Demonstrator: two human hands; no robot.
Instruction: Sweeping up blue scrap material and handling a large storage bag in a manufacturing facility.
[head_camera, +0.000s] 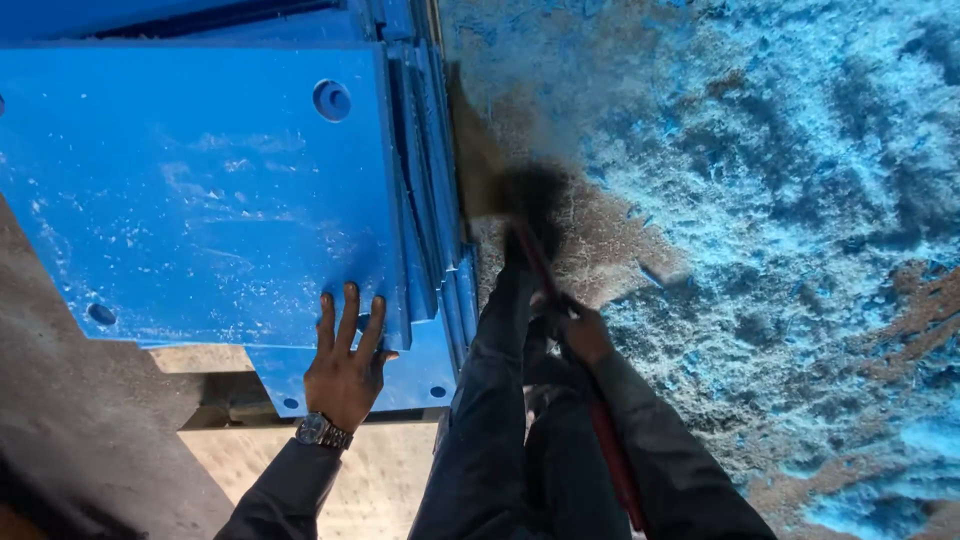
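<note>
My left hand (345, 365), a watch on its wrist, lies flat with fingers spread on the near corner of a stack of blue plastic plates (200, 190) with round holes. My right hand (582, 332) grips the red handle (610, 445) of a broom whose blurred brush head (530, 205) sits on the floor just right of the stack. My dark-trousered legs stand between the two hands.
The floor (780, 200) to the right is covered in blue shavings and brown dust. The plates rest on a wooden pallet (370, 480), with grey concrete (90, 430) at lower left.
</note>
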